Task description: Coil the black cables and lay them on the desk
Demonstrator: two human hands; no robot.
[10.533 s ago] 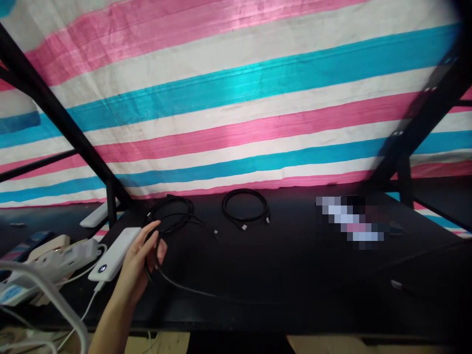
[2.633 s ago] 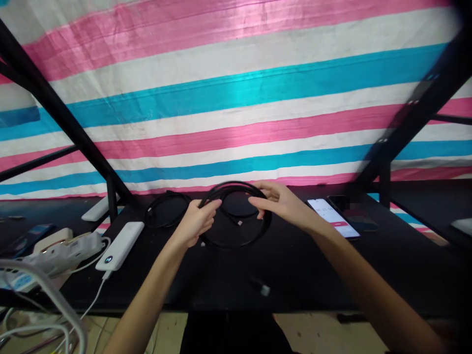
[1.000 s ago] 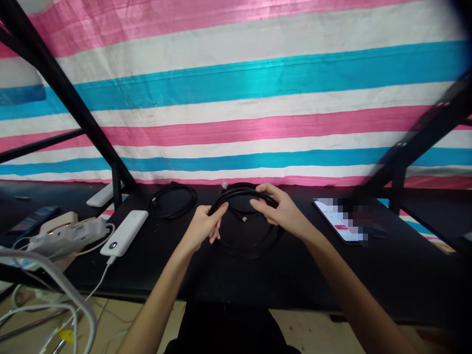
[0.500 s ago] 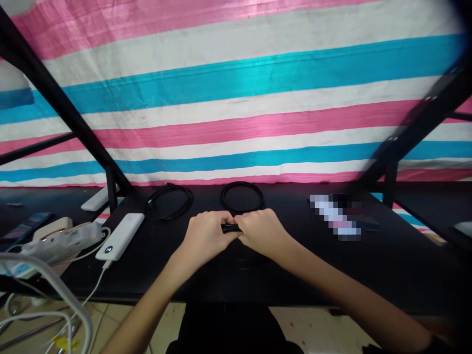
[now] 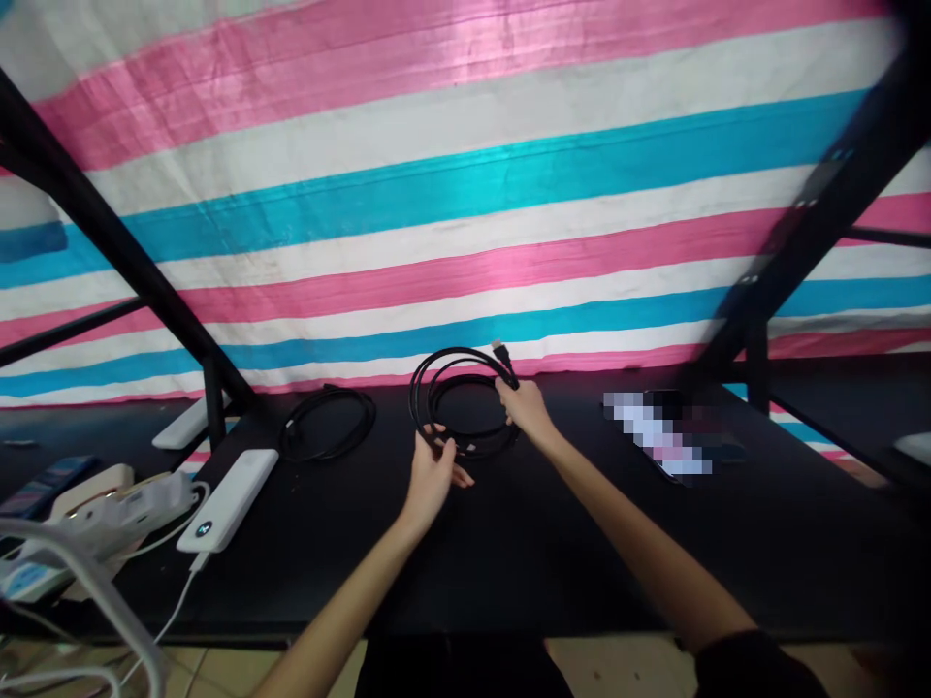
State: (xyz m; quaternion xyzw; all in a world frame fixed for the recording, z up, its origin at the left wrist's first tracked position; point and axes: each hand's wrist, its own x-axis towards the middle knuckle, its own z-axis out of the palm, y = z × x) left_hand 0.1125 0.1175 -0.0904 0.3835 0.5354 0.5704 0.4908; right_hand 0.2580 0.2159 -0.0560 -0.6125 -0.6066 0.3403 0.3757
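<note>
A black HDMI cable [image 5: 414, 393], wound in loops, is lifted and tilted between my two hands. Its plug [image 5: 501, 353], with a pale metal tip, sticks up past my right hand [image 5: 529, 408], which is closed round the cable at the coil's right side. At the lower left of the loops, my left hand [image 5: 432, 475] pinches the cable between thumb and fingers, other fingers spread. Through the raised loops I see what looks like another black cable coil [image 5: 469, 377] lying on the table, partly hidden. To the left lies a separate coiled black cable [image 5: 327, 456].
A white power bank [image 5: 229, 502] with a white lead lies on the black table [image 5: 509, 562]. Farther left are a power strip [image 5: 131, 509] and a phone [image 5: 48, 485]. A blurred-out phone-like object [image 5: 658, 436] lies right. Black frame bars [image 5: 792, 252] slope up both sides before a striped sheet.
My hands were together, closed on a short black piece near the table's middle. They have moved apart and forward, and now hold a raised cable coil with its plug showing.
</note>
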